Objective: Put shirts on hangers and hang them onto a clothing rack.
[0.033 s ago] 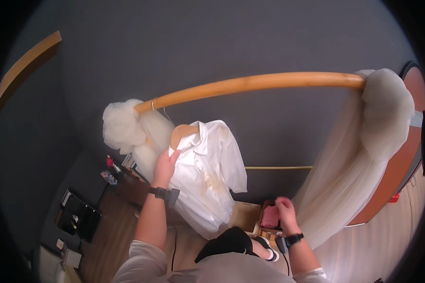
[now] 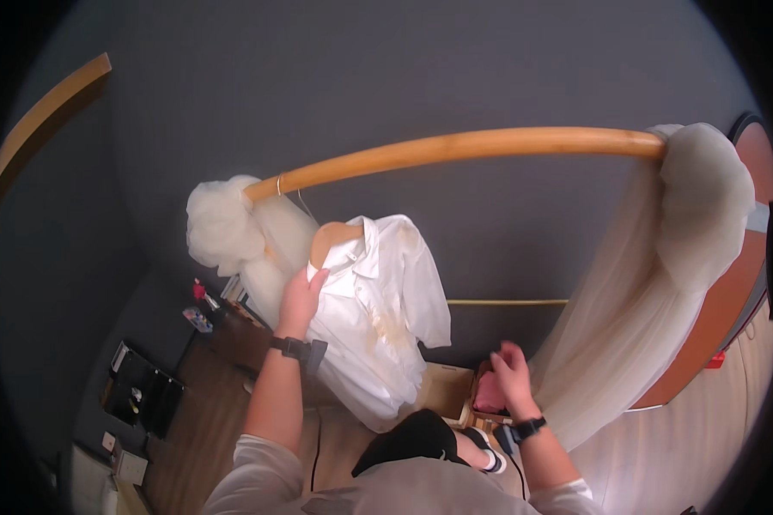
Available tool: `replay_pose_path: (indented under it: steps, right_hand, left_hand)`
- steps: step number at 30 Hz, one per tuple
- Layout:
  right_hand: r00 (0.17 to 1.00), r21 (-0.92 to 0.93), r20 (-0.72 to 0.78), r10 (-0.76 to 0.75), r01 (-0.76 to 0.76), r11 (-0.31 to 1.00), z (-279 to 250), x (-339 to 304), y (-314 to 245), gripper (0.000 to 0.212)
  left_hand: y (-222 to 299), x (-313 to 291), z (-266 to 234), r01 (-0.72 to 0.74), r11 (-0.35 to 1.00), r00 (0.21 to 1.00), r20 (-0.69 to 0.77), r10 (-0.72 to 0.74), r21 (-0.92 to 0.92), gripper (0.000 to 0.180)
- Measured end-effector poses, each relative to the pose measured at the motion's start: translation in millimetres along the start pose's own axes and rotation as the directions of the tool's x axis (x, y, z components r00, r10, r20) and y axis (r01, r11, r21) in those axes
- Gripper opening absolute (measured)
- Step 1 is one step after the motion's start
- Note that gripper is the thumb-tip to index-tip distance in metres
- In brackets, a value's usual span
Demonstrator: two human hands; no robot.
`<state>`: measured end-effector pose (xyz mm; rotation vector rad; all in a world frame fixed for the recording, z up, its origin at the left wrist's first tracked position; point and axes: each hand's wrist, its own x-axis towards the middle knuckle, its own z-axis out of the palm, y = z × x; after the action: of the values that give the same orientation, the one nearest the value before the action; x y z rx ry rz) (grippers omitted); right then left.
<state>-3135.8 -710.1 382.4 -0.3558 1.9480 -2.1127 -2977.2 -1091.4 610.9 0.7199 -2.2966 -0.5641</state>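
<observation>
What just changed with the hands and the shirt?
The right hand has moved slightly up and to the left in view, beside the pink item; nothing was visibly taken hold of or let go. The left hand keeps its grip at the collar of the white shirt, which stays on its wooden hanger.

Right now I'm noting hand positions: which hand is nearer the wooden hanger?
Left. The left hand grips the white shirt beside the wooden hanger; the right hand is lower, off to the right.
</observation>
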Motion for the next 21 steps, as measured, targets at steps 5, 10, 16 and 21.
replay_pose_path:
  steps: [5, 10, 16, 21]
  right_hand:
    - [0.753, 0.172, -0.025, -0.657, 0.651, 0.739, 129.5, 14.5, -105.1, 0.056]
    - [0.62, 0.01, 0.108, -0.777, 0.781, 0.624, 238.9, 32.8, -132.0, 0.059]
    - [0.428, 0.062, 0.875, -0.226, 0.364, 0.929, 244.2, 6.5, -72.0, 0.072]
    - [0.534, -0.302, 0.841, 0.093, 0.32, 0.898, 170.8, -29.5, 53.0, 0.059]
  left_hand:
    - [5.9, -5.8, -11.6, 0.05, 0.998, 0.999, -0.023, -0.049, 0.046, 0.042]
    - [12.8, -0.3, -6.6, 0.051, 0.998, 0.999, 0.01, -0.052, 0.043, 0.044]
    - [-11.0, 3.2, -10.6, 0.042, 0.995, 0.999, -0.012, -0.041, 0.095, 0.05]
    - [-21.4, -5.0, -21.2, -0.007, 1.0, 1.0, 0.0, 0.007, 0.027, 0.05]
